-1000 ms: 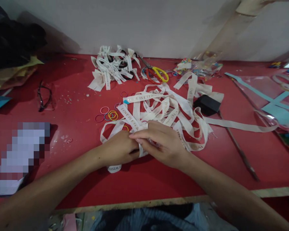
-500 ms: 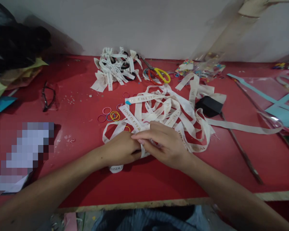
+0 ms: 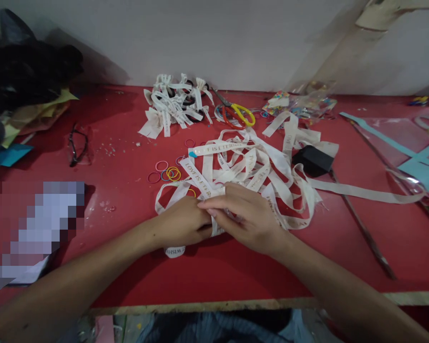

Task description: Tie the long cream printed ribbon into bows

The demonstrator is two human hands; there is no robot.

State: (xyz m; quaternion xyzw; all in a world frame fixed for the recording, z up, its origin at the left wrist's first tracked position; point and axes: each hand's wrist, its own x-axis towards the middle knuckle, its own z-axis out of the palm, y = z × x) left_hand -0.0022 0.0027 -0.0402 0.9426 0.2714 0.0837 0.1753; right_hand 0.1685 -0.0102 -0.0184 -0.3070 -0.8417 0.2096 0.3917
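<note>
My left hand [image 3: 186,222] is closed on a white printed ribbon [image 3: 199,180], whose lettered end sticks out above the knuckles. Touching it from the right, my right hand [image 3: 248,215] has its thumb and fingers pinched at the same ribbon. The exact grip between the fingertips is hidden. Behind both hands lies a loose heap of white ribbon [image 3: 253,166] with gold lettering. Small coloured elastic bands [image 3: 173,173] rest just beyond my left hand. A printed ribbon piece [image 3: 175,251] shows below my left wrist.
On the red table [image 3: 128,276], finished-looking ribbon bows [image 3: 175,105] lie at the back beside scissors [image 3: 239,114]. A black block [image 3: 311,159] and a thin rod [image 3: 364,231] are to the right. Eyeglasses [image 3: 77,145] and a blurred-out flat object [image 3: 45,228] sit left.
The whole view has shifted slightly, so everything appears a little farther right and lower. My hands keep nearly the same pose on the ribbon.
</note>
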